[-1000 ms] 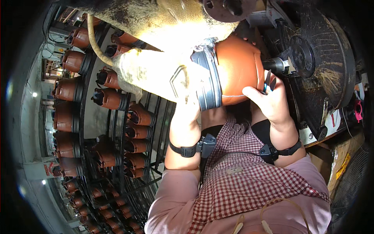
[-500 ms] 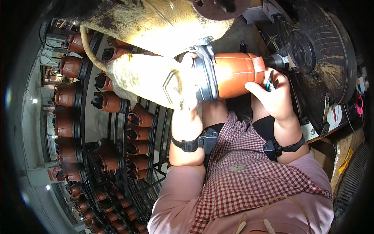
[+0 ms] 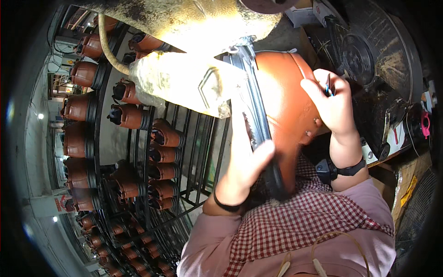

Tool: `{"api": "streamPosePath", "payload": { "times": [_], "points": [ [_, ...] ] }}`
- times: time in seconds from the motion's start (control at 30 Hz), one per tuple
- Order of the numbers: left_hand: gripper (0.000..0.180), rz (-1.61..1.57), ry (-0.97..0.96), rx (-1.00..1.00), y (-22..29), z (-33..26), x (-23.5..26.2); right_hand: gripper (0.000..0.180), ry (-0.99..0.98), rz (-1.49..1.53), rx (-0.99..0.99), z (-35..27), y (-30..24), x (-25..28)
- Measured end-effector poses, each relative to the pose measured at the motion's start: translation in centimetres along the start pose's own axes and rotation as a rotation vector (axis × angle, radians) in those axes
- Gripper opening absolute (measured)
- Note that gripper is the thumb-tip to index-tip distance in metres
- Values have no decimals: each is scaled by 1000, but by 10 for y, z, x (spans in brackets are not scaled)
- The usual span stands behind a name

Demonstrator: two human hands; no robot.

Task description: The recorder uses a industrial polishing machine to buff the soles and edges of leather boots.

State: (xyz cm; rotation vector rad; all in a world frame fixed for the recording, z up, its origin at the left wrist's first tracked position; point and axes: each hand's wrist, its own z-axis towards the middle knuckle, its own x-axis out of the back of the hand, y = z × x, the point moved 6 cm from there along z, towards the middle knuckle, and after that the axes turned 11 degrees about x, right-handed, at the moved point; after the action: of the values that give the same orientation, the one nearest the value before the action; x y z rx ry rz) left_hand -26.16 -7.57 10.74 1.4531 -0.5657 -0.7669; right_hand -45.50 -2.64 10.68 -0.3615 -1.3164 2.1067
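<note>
A brown leather boot [image 3: 288,99] lies turned on its side under a bright light, its black stitched sole [image 3: 259,108] facing left. My left hand [image 3: 244,161] grips the sole edge, thumb along it; the upper fingers are lost in glare. My right hand [image 3: 339,101] pinches the boot's collar. Tucked in that same hand are small blue-handled snips [image 3: 329,87], their blades partly hidden by my fingers. The sole's upper end is close against a worn, pale machine head [image 3: 180,83] wrapped in plastic; the exact contact is washed out.
Racks of brown boots [image 3: 166,134] fill the left side. A large dark, dusty wheel [image 3: 383,55] stands at the right, above a bench with a pink-handled tool [image 3: 425,123]. A fan grille [image 3: 420,221] is at lower right. A hose [image 3: 107,51] runs down to the machine.
The boot has been turned, so its side and long sole now show and its toe end points down toward my lap. My left hand has moved down along the sole; my right still holds the collar.
</note>
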Motion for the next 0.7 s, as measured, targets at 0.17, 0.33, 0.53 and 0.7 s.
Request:
{"api": "streamPosePath", "payload": {
  "times": [0.17, 0.33, 0.53, 0.7],
  "points": [
    [108, 65, 55, -84, 7, -23, -17, 16, 67, 122, 38, 7, 8, -3],
    [105, -119, 173, -5, 13, -4, -8, 30, 147, 107, 12, 0, 17, 13],
    [88, -124, 232, -117, 9, 15, 7, 30, 192, -553, 338, -27, 48, 12],
    [55, 35, 292, -144, 0, 29, 31, 36, 174, -11, 232, 1, 54, 2]
  ]
}}
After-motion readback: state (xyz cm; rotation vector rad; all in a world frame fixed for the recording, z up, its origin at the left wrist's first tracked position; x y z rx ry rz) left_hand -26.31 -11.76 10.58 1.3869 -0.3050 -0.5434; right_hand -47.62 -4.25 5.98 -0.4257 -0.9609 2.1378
